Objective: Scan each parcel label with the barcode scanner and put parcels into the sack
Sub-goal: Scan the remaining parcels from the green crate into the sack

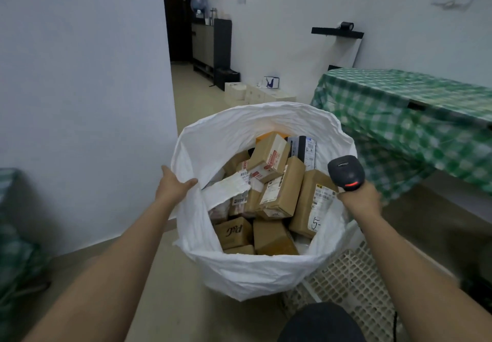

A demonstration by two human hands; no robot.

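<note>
White sack [247, 269] stands open on the floor, already well filled with brown cardboard parcels [277, 195] — labels facing up on several. Left hand [174, 186] grips the sack's left rim, thumb hooked over the edge, holding the mouth open. Right hand [359, 199] is wrapped around the handle of the barcode scanner [346, 172], red light showing on its head, held just at the sack's right rim. No parcel in either hand. Step looks like between parcels, or near the end of the batch (cannot tell how many remain, none visible outside the sack). A white plastic crate [346, 280] sits beside the sack; a counter [415, 107] with a green check cloth is at right. Next move likely calls for letting go of the rim and fetching another parcel — or closing the sack if done.
</note>
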